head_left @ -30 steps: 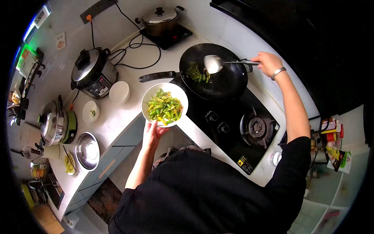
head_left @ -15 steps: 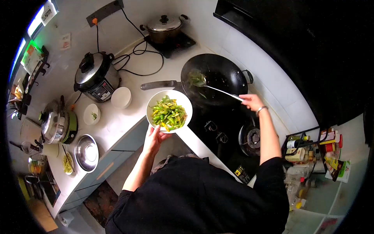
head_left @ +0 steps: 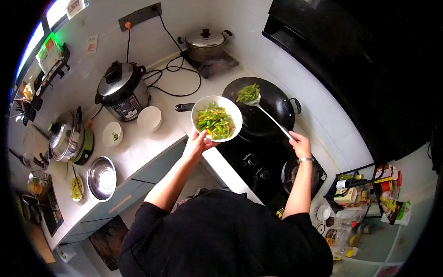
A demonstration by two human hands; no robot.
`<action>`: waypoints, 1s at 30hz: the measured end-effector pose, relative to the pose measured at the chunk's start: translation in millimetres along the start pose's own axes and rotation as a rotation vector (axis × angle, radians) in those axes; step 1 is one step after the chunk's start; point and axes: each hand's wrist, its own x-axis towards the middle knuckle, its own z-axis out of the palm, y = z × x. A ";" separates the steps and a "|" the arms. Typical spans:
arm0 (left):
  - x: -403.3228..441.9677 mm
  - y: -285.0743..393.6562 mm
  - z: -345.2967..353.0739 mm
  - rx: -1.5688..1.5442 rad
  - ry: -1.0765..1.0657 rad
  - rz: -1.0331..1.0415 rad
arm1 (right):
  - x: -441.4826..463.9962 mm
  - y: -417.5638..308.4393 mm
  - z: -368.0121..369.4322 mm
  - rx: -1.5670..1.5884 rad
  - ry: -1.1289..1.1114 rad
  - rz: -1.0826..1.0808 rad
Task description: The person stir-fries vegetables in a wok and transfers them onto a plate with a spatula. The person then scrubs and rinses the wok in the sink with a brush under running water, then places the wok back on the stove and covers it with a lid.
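Green vegetable pieces (head_left: 215, 123) lie in the white bowl (head_left: 236, 111), gripped near its rim by the left hand (head_left: 199, 145), and on the metal turner (head_left: 272, 117) — held by its handle in the right hand (head_left: 301, 145), in or just above the wok (head_left: 280, 106). Dishing up seems in hand; the next move likely calls for a level turner toward the bowl.

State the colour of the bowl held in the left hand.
The bowl is white; it shows best in the head view.

wok handle (head_left: 184, 107): partly hidden behind bowl (head_left: 234, 110) | left hand (head_left: 196, 145): fingertips hidden under bowl | cooker panel (head_left: 128, 108): print too small
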 end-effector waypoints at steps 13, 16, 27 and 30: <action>55.0 -40.1 35.7 -0.083 -0.138 -0.061 | -156.0 -131.8 -5.7 -0.501 0.369 -0.439; 51.4 -42.0 38.4 -0.086 -0.172 -0.066 | -163.2 -127.2 2.6 -0.623 0.429 -0.506; 33.6 -50.6 17.1 -0.142 -0.207 -0.035 | -146.7 -113.0 -13.6 -0.254 0.386 -0.224; 11.7 -46.8 -0.4 -0.163 -0.138 -0.068 | -110.7 -106.7 -41.5 -0.360 0.267 -0.203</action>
